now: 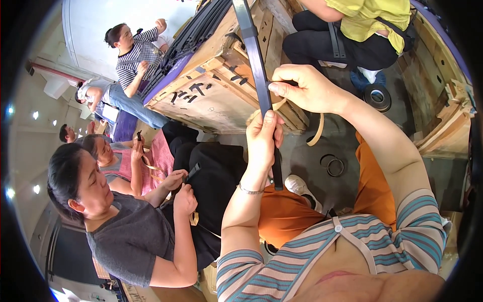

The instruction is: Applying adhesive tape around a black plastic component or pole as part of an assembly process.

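Observation:
A long, narrow black bar [258, 65] slants through the middle of the view, its top leaning on the wooden crate side. My left hand [262, 133] is closed around its lower part, thumb on the front face. Higher up, my right hand [307, 89] pinches the bar's right edge between thumb and forefinger; its other fingers are partly hidden. A thin tan strip [316, 136] curls from beside the bar, below my right hand, and hangs down in a loop. Part of it runs behind the bar near my left hand.
A wooden crate [201, 108] stands ahead, with many black bars [188, 43] piled on top. Co-workers sit at left, the nearest in a dark grey shirt [133, 236]; another in yellow [377, 20] sits ahead. A black tape roll [377, 97] and dark rings [333, 165] lie on the floor.

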`<state>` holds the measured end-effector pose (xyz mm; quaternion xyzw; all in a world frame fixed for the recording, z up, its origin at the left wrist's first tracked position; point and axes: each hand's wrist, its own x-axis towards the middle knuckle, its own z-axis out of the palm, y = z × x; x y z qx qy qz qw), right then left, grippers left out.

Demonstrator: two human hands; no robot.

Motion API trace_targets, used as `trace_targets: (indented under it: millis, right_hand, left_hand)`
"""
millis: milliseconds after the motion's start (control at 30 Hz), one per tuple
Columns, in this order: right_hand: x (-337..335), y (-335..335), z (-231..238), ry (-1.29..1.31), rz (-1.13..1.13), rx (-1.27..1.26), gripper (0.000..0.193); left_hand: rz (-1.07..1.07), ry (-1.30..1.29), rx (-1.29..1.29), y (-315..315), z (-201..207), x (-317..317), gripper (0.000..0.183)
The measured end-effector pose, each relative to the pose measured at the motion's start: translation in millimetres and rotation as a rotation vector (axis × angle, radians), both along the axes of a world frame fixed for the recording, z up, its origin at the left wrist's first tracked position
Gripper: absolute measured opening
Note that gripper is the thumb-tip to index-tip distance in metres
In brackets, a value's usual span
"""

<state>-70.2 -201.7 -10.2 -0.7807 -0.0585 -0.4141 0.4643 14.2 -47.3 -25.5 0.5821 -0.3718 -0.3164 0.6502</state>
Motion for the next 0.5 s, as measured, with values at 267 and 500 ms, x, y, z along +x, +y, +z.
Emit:
trace_targets:
  millis: [267,500]
  right_hand:
    - [1.6,0.8,-1.5,-0.022,0.024,0.019,0.017]
    - [3.3,0.9,-2.7,0.045,0.013,0.057,0.019]
  left_hand:
    - [0.006,0.005,0.007,0.8,-0.9,-0.6,0.030]
    - [-0.036,-0.041,-0.003,1.9,-1.6,-1.9,0.032]
